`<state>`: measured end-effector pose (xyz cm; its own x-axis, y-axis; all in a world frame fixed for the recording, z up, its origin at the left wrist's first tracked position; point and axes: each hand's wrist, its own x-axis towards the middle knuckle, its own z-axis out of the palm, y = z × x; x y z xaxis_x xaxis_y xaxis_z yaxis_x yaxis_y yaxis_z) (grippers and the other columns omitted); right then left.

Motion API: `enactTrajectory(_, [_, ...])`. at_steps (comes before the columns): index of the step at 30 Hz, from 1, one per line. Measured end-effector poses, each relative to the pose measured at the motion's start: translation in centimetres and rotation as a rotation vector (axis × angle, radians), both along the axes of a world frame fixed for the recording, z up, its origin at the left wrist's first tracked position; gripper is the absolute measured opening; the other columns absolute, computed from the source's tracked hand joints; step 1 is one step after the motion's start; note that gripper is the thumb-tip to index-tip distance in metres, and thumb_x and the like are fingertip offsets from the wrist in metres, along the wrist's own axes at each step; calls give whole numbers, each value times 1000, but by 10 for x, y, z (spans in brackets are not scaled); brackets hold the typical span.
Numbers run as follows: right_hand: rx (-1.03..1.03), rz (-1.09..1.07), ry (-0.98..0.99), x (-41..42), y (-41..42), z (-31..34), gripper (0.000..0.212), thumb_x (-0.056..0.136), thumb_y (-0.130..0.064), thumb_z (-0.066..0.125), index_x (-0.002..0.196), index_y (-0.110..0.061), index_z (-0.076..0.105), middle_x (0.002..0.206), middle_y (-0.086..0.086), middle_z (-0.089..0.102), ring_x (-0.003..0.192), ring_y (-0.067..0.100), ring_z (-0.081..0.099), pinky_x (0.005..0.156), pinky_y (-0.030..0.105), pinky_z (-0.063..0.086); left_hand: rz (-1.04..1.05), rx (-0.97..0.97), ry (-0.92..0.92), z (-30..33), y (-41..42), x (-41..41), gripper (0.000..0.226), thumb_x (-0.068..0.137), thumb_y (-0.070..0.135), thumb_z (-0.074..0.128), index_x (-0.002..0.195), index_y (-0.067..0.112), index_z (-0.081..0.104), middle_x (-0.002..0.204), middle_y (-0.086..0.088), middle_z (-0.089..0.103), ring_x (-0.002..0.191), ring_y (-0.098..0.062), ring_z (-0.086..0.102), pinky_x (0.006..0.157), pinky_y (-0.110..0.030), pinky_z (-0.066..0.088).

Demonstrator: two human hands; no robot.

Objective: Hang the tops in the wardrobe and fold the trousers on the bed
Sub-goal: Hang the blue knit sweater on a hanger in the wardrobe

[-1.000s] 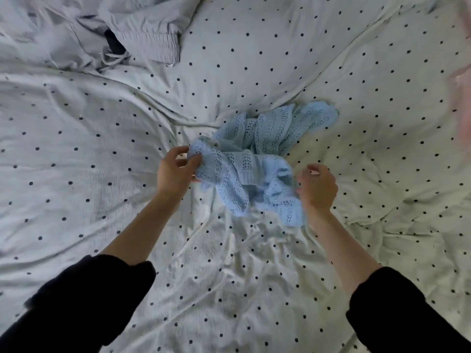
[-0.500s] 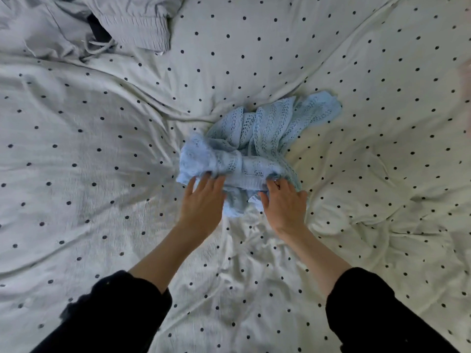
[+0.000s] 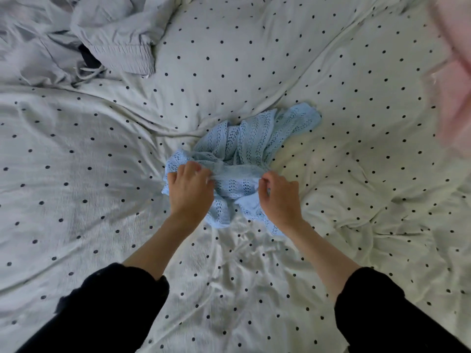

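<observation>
A light blue knitted top (image 3: 251, 141) lies crumpled in the middle of the bed (image 3: 356, 225), which has a white cover with black dots. My left hand (image 3: 190, 192) grips the left end of the top's near edge with curled fingers. My right hand (image 3: 280, 197) pinches the same edge further right. The stretch of knit between the two hands is pulled fairly taut. Grey trousers (image 3: 112, 42) with an elastic waistband and drawstring lie bunched at the top left.
A blurred pink garment (image 3: 456, 80) lies at the right edge of the bed. The bed cover is creased into folds around the blue top and near my arms.
My fingers lay flat on the near edge of the blue top half a second ago; they have now curled and taken hold of it. The view has tilted slightly.
</observation>
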<state>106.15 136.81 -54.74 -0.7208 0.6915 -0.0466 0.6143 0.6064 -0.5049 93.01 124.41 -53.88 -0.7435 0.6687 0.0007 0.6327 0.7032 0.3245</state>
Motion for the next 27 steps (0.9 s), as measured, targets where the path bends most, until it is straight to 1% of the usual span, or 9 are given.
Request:
enactTrajectory(2, [-79, 19, 111, 6, 1, 23, 21, 99, -11, 42, 91, 2, 56, 60, 6, 49, 54, 32, 51, 61, 37, 35, 83, 149, -166, 27, -1, -4, 19, 94, 16, 52, 104, 8, 66, 103, -10, 65, 95, -27, 60, 90, -35, 35])
enactTrajectory(4, [-134, 58, 144, 9, -2, 47, 22, 99, -14, 42, 91, 1, 56, 60, 3, 48, 49, 25, 46, 58, 34, 33, 150, 254, -345, 54, -3, -4, 19, 95, 14, 49, 106, 5, 63, 96, -11, 67, 88, -26, 60, 82, -30, 42])
enactTrajectory(7, [-212, 139, 102, 11, -5, 87, 22, 96, -28, 52, 92, -7, 56, 61, -7, 48, 53, 14, 46, 68, 34, 37, 191, 335, -518, 97, -7, -6, 19, 97, 12, 45, 104, 3, 60, 86, -10, 61, 77, -22, 53, 65, -26, 36])
enactTrajectory(10, [-39, 243, -2, 22, -2, 127, 14, 90, -28, 61, 96, -15, 60, 74, -7, 63, 67, 11, 58, 85, 34, 42, 106, 311, -553, 143, -22, -7, 17, 96, 10, 47, 104, 3, 61, 83, -11, 59, 72, -21, 50, 59, -25, 37])
enactTrajectory(12, [57, 209, -29, 33, -1, 159, 8, 91, -18, 56, 97, -18, 61, 84, -5, 66, 77, 16, 62, 89, 31, 36, 1, 208, -517, 179, -39, -4, 16, 92, 9, 55, 104, 2, 63, 89, -13, 62, 79, -24, 54, 63, -22, 38])
enactTrajectory(16, [216, 133, 23, 41, -8, 229, 16, 87, -12, 52, 99, -17, 61, 96, -4, 62, 85, 21, 60, 80, 31, 29, -141, 62, -349, 240, -69, 8, 23, 87, 3, 60, 110, 0, 63, 106, -16, 61, 100, -28, 56, 74, -20, 32])
enactTrajectory(21, [377, 157, 224, 33, -43, 335, 18, 88, -14, 49, 97, -12, 65, 97, 1, 63, 78, 25, 60, 82, 33, 33, -24, 248, -125, 332, -122, 16, 14, 83, -2, 61, 96, 0, 68, 93, -12, 59, 88, -26, 54, 65, -19, 27])
enactTrajectory(24, [376, 212, 351, 25, -84, 400, 20, 89, -12, 47, 97, -11, 66, 100, 3, 63, 83, 25, 60, 91, 36, 36, 53, 353, 26, 386, -170, 17, 13, 82, -1, 64, 93, 3, 70, 91, -10, 58, 85, -23, 54, 65, -18, 28])
enactTrajectory(27, [352, 275, 474, 19, -134, 449, 20, 87, -7, 49, 94, -6, 67, 98, 9, 63, 84, 31, 60, 87, 41, 41, 130, 457, 150, 425, -226, 24, 14, 80, -4, 65, 92, 1, 69, 92, -13, 55, 85, -25, 53, 67, -16, 27])
